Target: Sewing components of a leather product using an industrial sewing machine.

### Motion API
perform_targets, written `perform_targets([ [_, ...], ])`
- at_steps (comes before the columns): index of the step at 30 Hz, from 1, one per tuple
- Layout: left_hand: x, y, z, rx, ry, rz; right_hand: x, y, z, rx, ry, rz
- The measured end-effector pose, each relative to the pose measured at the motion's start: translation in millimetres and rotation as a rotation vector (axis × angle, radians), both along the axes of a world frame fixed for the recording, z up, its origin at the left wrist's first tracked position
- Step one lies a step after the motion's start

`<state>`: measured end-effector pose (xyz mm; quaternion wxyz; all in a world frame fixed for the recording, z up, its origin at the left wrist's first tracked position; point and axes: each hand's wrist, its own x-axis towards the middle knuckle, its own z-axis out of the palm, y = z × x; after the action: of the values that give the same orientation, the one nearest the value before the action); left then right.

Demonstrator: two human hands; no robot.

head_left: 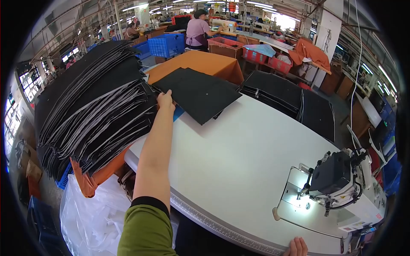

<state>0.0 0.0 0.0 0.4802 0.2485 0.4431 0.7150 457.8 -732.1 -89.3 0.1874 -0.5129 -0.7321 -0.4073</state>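
Observation:
My left arm, in a green sleeve, stretches far forward across the table. My left hand (165, 99) is closed on the near left edge of a black fabric panel (200, 91), which hangs slightly tilted over the far end of the white table (226, 145). Right beside that hand rises a tall stack of black fabric panels (98, 98) with pale edges. My right hand (297, 246) rests at the near table edge, its fingers lying on the surface and holding nothing; only the fingers show.
A sewing machine (337, 175) with its lamp lit stands at the table's right. More black panels (277, 91) lie beyond the far edge, near an orange cloth (188, 64). A white plastic bag (94, 217) sits lower left. Another person (198, 30) works farther back.

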Motion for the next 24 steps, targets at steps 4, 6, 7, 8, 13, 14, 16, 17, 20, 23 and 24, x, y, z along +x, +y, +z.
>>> perform_targets([
  [4,18.1,7.7,18.3,0.078,-0.290,-0.056,-116.3,30.4,89.8,0.198,2.066,-0.300],
  [6,30.6,-0.5,18.8,0.067,-0.315,-0.046,-111.6,24.2,86.8,0.169,1.916,-0.305],
  [7,30.2,-0.8,22.9,0.061,-0.323,-0.036,-112.6,26.0,80.7,0.142,1.784,-0.306],
  [8,28.9,-1.8,27.4,0.055,-0.330,-0.027,-113.5,27.1,75.5,0.118,1.652,-0.305],
  [13,39.8,-52.6,39.9,-0.097,-0.187,-0.105,-69.0,17.8,78.7,-0.109,0.698,-0.290],
  [14,56.7,-71.0,48.3,-0.179,-0.009,-0.248,-65.5,11.3,79.8,-0.179,0.423,-0.301],
  [16,49.7,-90.1,53.0,-0.166,0.018,-0.258,-68.2,13.8,84.0,-0.174,0.434,-0.284],
  [17,58.4,-97.6,52.0,-0.164,0.039,-0.285,-69.4,15.6,87.4,-0.176,0.438,-0.286],
  [20,74.9,-102.3,61.4,-0.156,0.094,-0.378,-73.8,16.7,94.8,-0.177,0.439,-0.296],
  [23,70.4,-92.1,83.6,-0.139,0.143,-0.490,-78.1,20.2,93.0,-0.172,0.462,-0.296],
  [24,70.8,-92.1,86.6,-0.131,0.160,-0.529,-77.8,19.5,93.3,-0.168,0.470,-0.297],
])
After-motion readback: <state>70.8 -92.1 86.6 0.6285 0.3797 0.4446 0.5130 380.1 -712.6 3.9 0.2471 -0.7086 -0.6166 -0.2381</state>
